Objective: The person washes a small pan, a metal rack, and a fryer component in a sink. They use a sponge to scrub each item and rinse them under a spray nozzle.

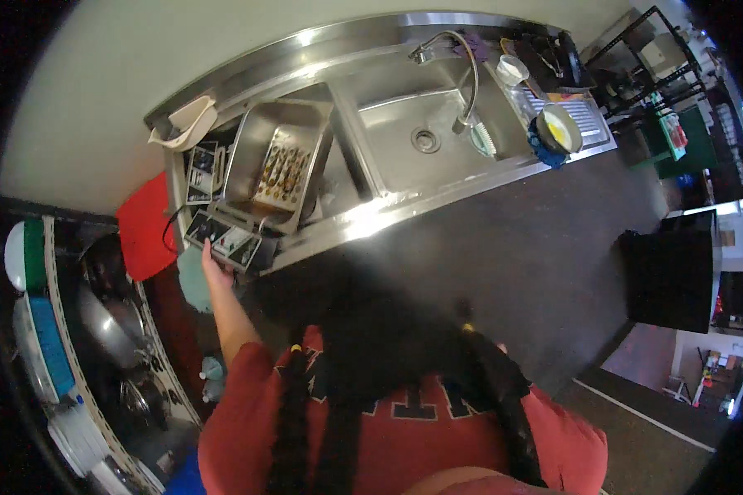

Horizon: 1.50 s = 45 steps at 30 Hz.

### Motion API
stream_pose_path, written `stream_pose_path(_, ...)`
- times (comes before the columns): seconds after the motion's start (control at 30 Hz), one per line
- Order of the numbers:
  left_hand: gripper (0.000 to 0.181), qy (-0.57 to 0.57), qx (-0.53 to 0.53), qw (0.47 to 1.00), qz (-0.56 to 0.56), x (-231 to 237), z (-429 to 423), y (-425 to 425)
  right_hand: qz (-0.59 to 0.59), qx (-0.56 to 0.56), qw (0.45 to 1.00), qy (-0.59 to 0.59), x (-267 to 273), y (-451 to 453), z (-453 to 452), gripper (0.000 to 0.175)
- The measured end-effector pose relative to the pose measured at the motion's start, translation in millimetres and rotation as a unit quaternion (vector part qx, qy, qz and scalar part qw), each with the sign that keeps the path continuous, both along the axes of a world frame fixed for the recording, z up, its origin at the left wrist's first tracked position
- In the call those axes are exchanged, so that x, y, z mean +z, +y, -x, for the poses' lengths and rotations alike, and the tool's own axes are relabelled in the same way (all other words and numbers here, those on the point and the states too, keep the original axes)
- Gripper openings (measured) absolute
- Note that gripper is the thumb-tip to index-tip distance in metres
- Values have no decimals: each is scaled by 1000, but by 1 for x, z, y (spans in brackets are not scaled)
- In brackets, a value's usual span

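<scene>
My left hand (218,272) is at the near left corner of the steel sink counter. Its thumb lies along the edge of a shallow grey-framed box (226,240) with small dark and white parts showing inside. The fingers seem to be underneath, out of sight. A black cable (169,229) loops beside the box. Behind it stands a similar box (202,173). To the right, a deep stainless steel pan (243,154) sits tilted in the left basin, with a perforated metal piece (285,167) bearing brownish marks inside. My right hand is out of view.
The right basin (390,136) has a curved faucet (473,74) and a brush (484,139). A bowl with yellow contents (559,129) and a blue cloth (545,151) are on the drainboard. A cream container (189,124) stands back left. Shelving (62,297) with cookware runs along my left.
</scene>
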<state>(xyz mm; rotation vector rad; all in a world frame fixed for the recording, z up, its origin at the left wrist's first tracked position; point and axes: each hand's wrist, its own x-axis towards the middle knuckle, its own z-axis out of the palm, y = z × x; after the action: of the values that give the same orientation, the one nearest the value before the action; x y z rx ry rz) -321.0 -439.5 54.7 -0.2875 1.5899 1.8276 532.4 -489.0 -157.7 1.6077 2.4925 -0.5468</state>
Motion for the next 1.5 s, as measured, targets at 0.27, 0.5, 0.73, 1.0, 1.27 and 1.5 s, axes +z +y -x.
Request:
stream_pose_path(0.27,41,-7,-45,998,-34,-30,23,2,-81,-403,818,403,104,265,130,15)
stream_pose_path(0.5,45,5,36,997,-71,-29,13,-4,-10,-340,801,492,195,479,240,14)
stream_pose_path(0.73,50,60,119,987,-86,76,-50,-22,134,-290,799,509,190,661,298,22)
stream_pose_path(1.0,69,147,139,975,-90,199,-174,18,198,-30,815,544,151,791,422,37)
stream_pose_path(1.27,26,381,139,904,136,274,-203,55,-115,179,945,248,114,840,483,25)
stream_pose_path(1.5,40,275,35,952,128,260,-274,259,-193,165,946,201,89,848,492,22)
